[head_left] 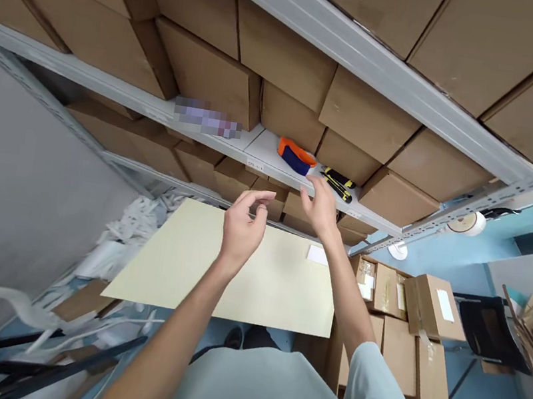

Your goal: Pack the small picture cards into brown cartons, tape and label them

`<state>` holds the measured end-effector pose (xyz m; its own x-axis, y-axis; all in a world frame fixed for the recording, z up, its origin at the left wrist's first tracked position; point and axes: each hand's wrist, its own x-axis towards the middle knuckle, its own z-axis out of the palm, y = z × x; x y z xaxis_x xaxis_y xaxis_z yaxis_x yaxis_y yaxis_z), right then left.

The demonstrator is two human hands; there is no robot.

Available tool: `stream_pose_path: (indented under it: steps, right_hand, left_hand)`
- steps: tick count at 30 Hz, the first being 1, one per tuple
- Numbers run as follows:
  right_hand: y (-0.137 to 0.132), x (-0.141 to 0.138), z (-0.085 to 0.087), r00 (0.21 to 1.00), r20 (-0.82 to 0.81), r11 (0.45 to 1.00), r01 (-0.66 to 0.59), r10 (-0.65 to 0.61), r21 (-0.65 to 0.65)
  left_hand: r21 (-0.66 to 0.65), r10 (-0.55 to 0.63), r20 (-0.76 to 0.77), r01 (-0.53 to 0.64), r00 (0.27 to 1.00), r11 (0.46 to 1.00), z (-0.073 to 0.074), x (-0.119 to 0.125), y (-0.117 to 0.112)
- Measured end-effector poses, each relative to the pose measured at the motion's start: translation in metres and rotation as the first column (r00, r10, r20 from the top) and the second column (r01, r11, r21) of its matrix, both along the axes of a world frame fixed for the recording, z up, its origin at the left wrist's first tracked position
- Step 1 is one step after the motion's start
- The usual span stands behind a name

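Over the pale yellow tabletop (268, 281), my left hand (244, 228) is raised with thumb and fingers apart and nothing in it. My right hand (318, 209) is higher up, in front of the shelf edge, its fingers loosely bent and apart, also holding nothing visible. Closest to it on the white shelf (269, 149) are two yellow-and-black utility knives (337, 185) and an orange and dark blue curved item (296, 157), which looks like a rolled band. Whether the right fingertips touch the shelf, I cannot tell. A small white paper (318, 255) lies on the tabletop's right side.
Cardboard boxes (296, 42) fill the metal rack ahead. More cartons (398, 355) are stacked right of the table, near a black chair (493, 333). White scrap material (135, 226) is heaped on the left. A blurred purple item (206, 118) rests on the shelf.
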<state>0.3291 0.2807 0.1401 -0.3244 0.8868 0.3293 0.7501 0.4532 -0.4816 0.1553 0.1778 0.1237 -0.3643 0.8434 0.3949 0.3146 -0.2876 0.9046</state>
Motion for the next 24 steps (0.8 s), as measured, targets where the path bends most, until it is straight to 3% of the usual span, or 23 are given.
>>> stream_pose_path:
  steps: [3, 6, 9, 12, 16, 20, 22, 24]
  right_hand:
    - [0.067, -0.025, -0.001, 0.985, 0.174, 0.999, -0.004, 0.012, -0.044]
    - [0.116, -0.049, -0.010, 0.943, 0.331, 0.988, 0.065, -0.015, -0.142]
    - [0.143, -0.066, -0.024, 0.891, 0.450, 0.954, 0.187, -0.064, -0.234]
    - [0.152, -0.076, -0.036, 0.867, 0.490, 0.942, 0.230, -0.085, -0.245]
    - [0.137, -0.080, -0.041, 0.909, 0.397, 0.952, 0.225, -0.127, -0.209]
    - [0.078, -0.082, -0.043, 0.990, -0.017, 0.950, 0.126, -0.137, -0.284]
    - [0.034, -0.086, -0.047, 0.939, -0.310, 0.923, 0.019, -0.148, -0.385]
    - [-0.012, -0.093, -0.051, 0.798, -0.579, 0.898, -0.116, -0.170, -0.424]
  left_hand:
    - [-0.015, 0.032, -0.011, -0.032, 0.999, 0.999, 0.001, 0.000, 0.021]
    - [-0.030, 0.060, -0.004, -0.060, 0.998, 0.998, -0.003, -0.005, 0.035]
    - [-0.035, 0.060, 0.014, -0.059, 0.998, 0.998, -0.011, -0.014, 0.046]
    - [-0.063, 0.035, 0.046, -0.032, 0.998, 0.997, -0.020, -0.027, 0.055]
    - [-0.102, -0.048, 0.136, 0.063, 0.989, 0.993, -0.035, -0.051, 0.062]
    - [-0.129, -0.106, 0.265, 0.144, 0.958, 0.981, -0.051, -0.075, 0.061]
    - [-0.144, -0.131, 0.334, 0.188, 0.933, 0.972, -0.057, -0.083, 0.057]
    - [-0.146, -0.193, 0.380, 0.264, 0.905, 0.953, -0.060, -0.087, 0.046]
